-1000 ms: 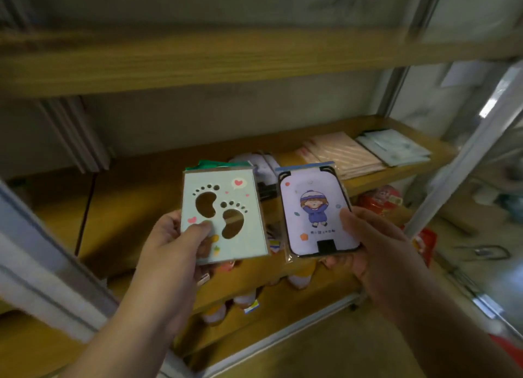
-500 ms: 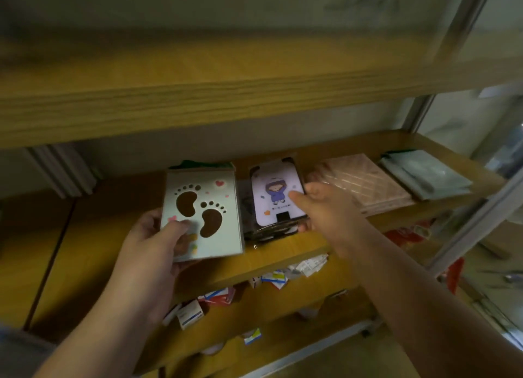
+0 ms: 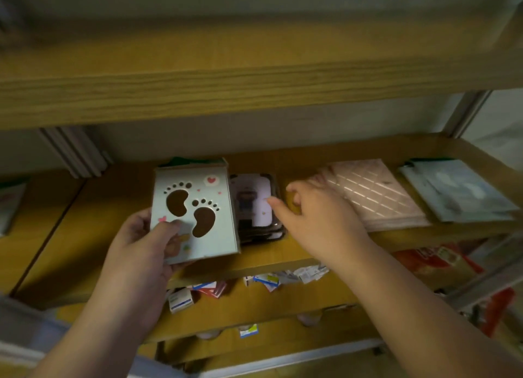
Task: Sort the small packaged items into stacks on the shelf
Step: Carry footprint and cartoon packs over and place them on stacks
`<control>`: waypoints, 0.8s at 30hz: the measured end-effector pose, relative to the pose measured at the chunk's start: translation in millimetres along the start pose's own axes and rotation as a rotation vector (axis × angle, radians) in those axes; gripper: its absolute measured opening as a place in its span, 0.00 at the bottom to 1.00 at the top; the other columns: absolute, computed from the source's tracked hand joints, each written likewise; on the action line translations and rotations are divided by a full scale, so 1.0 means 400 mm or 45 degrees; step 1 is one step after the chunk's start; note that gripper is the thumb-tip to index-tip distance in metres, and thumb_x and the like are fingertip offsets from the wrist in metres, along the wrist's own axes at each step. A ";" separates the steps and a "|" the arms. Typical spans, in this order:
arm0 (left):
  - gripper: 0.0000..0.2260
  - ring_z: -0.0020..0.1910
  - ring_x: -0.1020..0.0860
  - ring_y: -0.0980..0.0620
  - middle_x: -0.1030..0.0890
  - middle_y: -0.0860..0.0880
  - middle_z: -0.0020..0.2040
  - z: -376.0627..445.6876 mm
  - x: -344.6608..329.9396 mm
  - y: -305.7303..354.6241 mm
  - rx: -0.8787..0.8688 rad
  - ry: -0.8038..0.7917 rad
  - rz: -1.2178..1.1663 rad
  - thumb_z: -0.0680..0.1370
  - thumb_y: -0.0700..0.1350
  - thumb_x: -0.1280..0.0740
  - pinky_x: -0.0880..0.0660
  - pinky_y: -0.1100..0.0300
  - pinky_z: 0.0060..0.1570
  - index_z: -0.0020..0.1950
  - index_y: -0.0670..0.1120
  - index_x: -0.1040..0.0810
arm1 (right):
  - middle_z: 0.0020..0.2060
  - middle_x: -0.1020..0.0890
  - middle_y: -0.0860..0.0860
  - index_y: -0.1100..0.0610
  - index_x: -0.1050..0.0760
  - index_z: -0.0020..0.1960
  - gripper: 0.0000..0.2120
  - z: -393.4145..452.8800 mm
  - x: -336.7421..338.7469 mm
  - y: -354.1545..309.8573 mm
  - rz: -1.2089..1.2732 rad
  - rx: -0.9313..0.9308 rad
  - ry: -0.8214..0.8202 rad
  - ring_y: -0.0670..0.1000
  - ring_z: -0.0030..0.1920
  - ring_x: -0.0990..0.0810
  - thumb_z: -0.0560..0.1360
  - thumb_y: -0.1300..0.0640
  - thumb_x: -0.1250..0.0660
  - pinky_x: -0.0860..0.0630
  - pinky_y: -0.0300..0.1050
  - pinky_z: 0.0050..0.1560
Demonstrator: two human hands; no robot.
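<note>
Wooden shelf (image 3: 283, 253), light grain, under another board. On it, left to right: a stack of dark-edged packets (image 3: 256, 208) with a cartoon figure on top, near the middle; a pink quilted-pattern stack (image 3: 376, 194) just beside; a pale blue-grey stack (image 3: 458, 191) at the right end. Far left, another packet (image 3: 11, 205), blurred, partly cut off.

Pale-blue card (image 3: 195, 213), brown footprints; pink quilted packs (image 3: 373, 194).

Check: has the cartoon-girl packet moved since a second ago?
Yes. The cartoon-girl packet went from mid-air in the right hand onto the shelf, left of the pink stack.
</note>
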State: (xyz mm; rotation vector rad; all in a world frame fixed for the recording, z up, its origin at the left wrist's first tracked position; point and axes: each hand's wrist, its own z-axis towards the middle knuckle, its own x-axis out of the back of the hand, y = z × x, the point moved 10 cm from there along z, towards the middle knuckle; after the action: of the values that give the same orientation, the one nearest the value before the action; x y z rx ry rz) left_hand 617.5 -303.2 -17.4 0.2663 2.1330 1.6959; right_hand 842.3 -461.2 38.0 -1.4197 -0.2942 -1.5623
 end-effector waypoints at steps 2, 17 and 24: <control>0.10 0.50 0.15 0.45 0.13 0.48 0.48 -0.031 -0.042 -0.009 0.017 0.036 -0.006 0.77 0.41 0.30 0.20 0.44 0.49 0.55 0.52 0.20 | 0.53 0.21 0.46 0.50 0.24 0.62 0.25 -0.023 0.051 0.027 0.080 0.076 0.028 0.47 0.51 0.22 0.76 0.34 0.43 0.23 0.45 0.47; 0.17 0.40 0.14 0.54 0.13 0.47 0.49 -0.218 -0.732 -0.126 0.056 -0.317 -0.020 0.75 0.37 0.30 0.20 0.59 0.34 0.63 0.48 0.24 | 0.62 0.25 0.42 0.47 0.28 0.67 0.22 -0.194 0.423 0.629 -0.099 -0.068 0.090 0.42 0.59 0.27 0.75 0.40 0.35 0.34 0.33 0.52; 0.17 0.46 0.14 0.49 0.15 0.48 0.53 -0.230 -1.051 -0.222 0.103 -0.416 0.200 0.76 0.37 0.29 0.19 0.53 0.40 0.61 0.52 0.25 | 0.61 0.26 0.41 0.46 0.29 0.68 0.24 -0.275 0.510 0.804 -0.044 -0.159 0.082 0.39 0.54 0.29 0.74 0.40 0.35 0.33 0.36 0.52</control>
State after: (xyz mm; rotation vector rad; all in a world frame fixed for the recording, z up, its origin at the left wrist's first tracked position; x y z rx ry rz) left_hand 966.4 -570.2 -6.0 0.7004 1.9794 1.5254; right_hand 1048.0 -799.9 50.6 -1.4631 -0.1857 -1.6759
